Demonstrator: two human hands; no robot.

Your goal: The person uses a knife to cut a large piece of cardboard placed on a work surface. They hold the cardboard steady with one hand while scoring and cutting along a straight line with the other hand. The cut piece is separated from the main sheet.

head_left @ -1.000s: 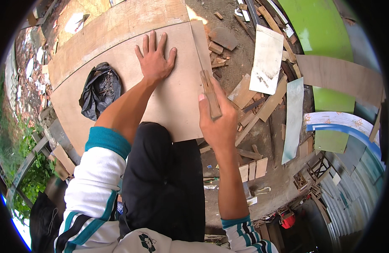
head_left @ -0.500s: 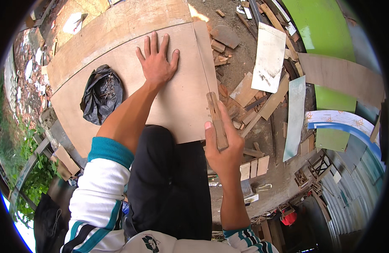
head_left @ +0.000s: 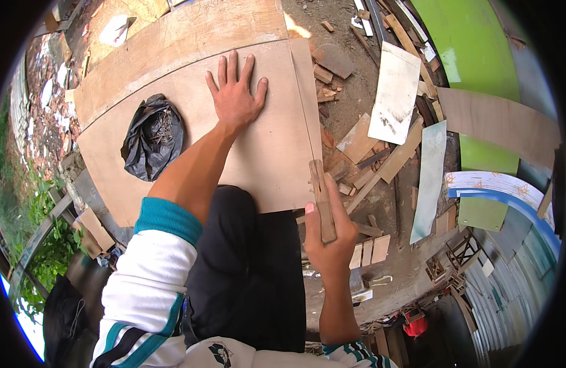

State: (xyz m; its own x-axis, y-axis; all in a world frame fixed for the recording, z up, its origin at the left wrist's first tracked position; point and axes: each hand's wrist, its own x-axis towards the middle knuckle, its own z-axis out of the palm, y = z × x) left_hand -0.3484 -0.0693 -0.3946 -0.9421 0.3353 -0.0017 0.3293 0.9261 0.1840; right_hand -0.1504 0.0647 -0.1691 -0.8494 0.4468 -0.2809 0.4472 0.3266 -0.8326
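1. Plywood sheet (head_left: 270, 153), pale brown: lay flat before the person, its near edge by a dark-trousered knee (head_left: 234, 214).
2. Narrow strip (head_left: 306, 80) at the sheet's right border: bounded by a thin dark line running from the far side to the tool. Progress, as judged: the strip lay in place alongside, not taken away. Whether the line was a cut, a mark or a blade seen edge-on could not be told — nor, therefore, how much was left.
3. Wooden tool handle (head_left: 322, 202): at the line's near end, slightly tilted.
4. Right hand (head_left: 335, 242): closed around that handle, thumb and forefinger along its sides.
5. Left hand (head_left: 239, 101): open, palm down on the sheet, fingers spread, gripping nothing.
6. Black plastic bag (head_left: 136, 144): on the sheet, left of the forearm — mouth open, thin nail-like pieces (head_left: 163, 129) inside.
7. Second board (head_left: 191, 43): along the sheet's far edge.
8. White panel (head_left: 393, 92): to the right, among wood offcuts (head_left: 399, 150).
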